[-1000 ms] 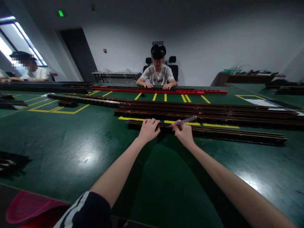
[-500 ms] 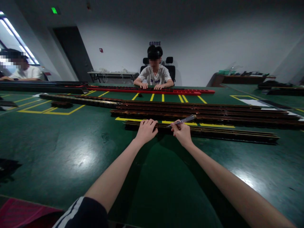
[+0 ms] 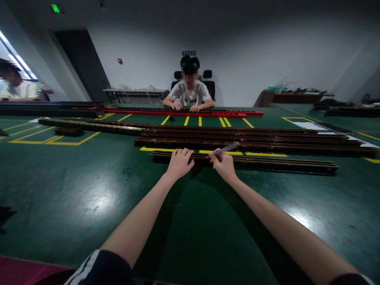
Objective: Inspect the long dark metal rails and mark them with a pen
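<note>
A long dark slotted strip (image 3: 285, 164) with thin gold-coloured edges lies across the green table in front of me. My left hand (image 3: 179, 164) lies over its left part, fingers bent across the top and gripping it. In my right hand (image 3: 224, 164) is a slim pen-like tool (image 3: 228, 147) with a clear handle and a thin point. Its handle slants up to the right, and the point meets or nearly meets the strip between my hands. Whether it touches I cannot tell. My fingers partly hide the tool's lower end.
Behind the strip lie several similar long dark strips (image 3: 252, 140), side by side. Farther back is a red strip (image 3: 237, 114), where a person (image 3: 190, 93) sits with both hands on it. Yellow tape lines (image 3: 65, 143) mark the green table (image 3: 74, 178). Another person (image 3: 22, 90) sits at far left.
The whole view has shifted slightly, so things appear a little farther left. Both hands keep their places on the strip, and the tool stays in my right hand at much the same slant.
</note>
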A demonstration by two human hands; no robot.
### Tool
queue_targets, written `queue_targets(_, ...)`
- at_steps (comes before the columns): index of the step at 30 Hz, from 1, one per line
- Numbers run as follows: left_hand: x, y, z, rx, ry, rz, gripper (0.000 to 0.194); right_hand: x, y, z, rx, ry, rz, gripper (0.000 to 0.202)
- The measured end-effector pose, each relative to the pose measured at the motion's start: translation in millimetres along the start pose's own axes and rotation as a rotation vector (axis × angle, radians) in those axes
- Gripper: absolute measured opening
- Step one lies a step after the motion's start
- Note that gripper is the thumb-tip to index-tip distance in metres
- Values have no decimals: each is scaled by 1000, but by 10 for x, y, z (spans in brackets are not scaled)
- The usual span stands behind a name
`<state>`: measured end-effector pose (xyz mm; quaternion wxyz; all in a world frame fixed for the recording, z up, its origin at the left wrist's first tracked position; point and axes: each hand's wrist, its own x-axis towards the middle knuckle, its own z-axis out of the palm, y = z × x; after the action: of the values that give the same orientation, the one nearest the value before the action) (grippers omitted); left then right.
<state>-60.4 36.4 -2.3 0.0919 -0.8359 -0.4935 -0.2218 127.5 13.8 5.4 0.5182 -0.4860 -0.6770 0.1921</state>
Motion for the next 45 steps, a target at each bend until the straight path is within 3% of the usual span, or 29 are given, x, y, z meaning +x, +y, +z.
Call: queue_targets(45, 11, 58, 7, 60, 14, 74, 35, 6, 46, 27, -20, 28, -34, 38)
